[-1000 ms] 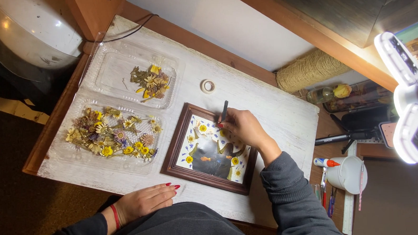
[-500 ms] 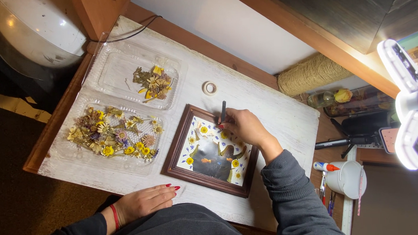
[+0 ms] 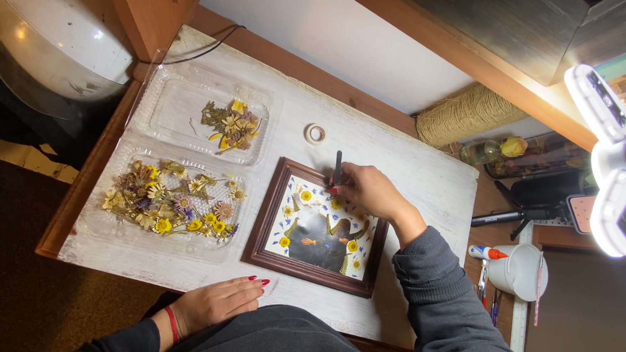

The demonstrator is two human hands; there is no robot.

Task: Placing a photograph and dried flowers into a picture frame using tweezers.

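The whitewashed tabletop (image 3: 427, 177) carries everything, its paint worn and streaked. On its left part lie two clear plastic trays: the nearer tray (image 3: 116, 229) is heaped with dried yellow, purple and cream flowers, the farther tray (image 3: 173, 105) holds only a small cluster. Just right of them lies a dark wooden picture frame (image 3: 262, 225), flat on the tabletop and turned at an angle, its pale backing dotted with pressed yellow blossoms around a dark patch in the middle.

The right hand (image 3: 371, 191) rests over the frame's upper corner, its fingers pinched closed around a slim dark tool (image 3: 337, 167) (tweezers or a fine pen, I cannot tell which) whose tip points down at the backing. The left hand (image 3: 216, 302) lies flat and loose on the tabletop's near edge, holding nothing, well apart from the frame.

The pressed flowers (image 3: 305, 196) inside the frame are likely paper-thin, weightless and brittle; they would crumble under a fingertip, so a light lift by the stem or the blossom's centre with the tool's tip seems wisest. A small roll of tape (image 3: 315, 134) sits beyond the frame.
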